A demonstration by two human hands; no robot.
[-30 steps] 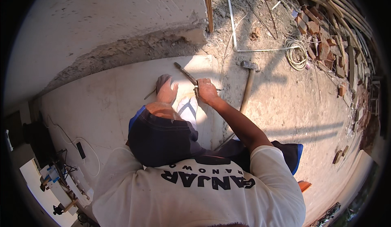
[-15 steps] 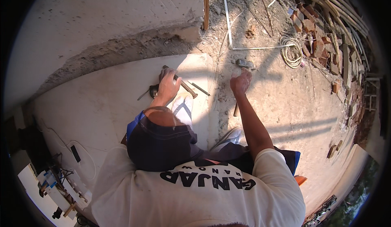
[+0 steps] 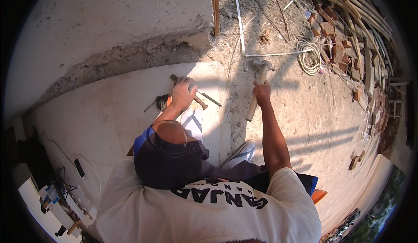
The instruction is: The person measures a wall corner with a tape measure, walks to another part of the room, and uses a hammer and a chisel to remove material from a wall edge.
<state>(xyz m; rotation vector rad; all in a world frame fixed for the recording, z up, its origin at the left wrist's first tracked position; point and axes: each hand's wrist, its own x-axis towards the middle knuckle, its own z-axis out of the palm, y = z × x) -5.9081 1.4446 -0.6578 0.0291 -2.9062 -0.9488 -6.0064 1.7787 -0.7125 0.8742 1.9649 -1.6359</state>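
My right hand (image 3: 261,93) is closed around the pale wooden handle of a hammer (image 3: 252,108). Its grey metal head points away from me, above the dusty ground. On the pale slab, my left hand (image 3: 183,93) curls over a brownish metal rod (image 3: 200,102), whose two ends show past the fingers; part of the grip is hidden. Just left of that hand sits a black and orange tape measure (image 3: 163,102). A thin dark stick (image 3: 211,98) lies to the right of the rod.
A pale wall (image 3: 126,16) with a broken lower edge rises ahead. Coiled cable (image 3: 309,59) and white strapping (image 3: 270,52) lie beyond the hammer. Broken bricks (image 3: 337,53) and long poles (image 3: 348,1) are heaped at far right. My sandalled feet (image 3: 242,153) are close by.
The hammer has turned so its long handle now shows below my right hand, which has dropped slightly nearer me. My left hand stays at the metal rod, its fingers shifted a little.
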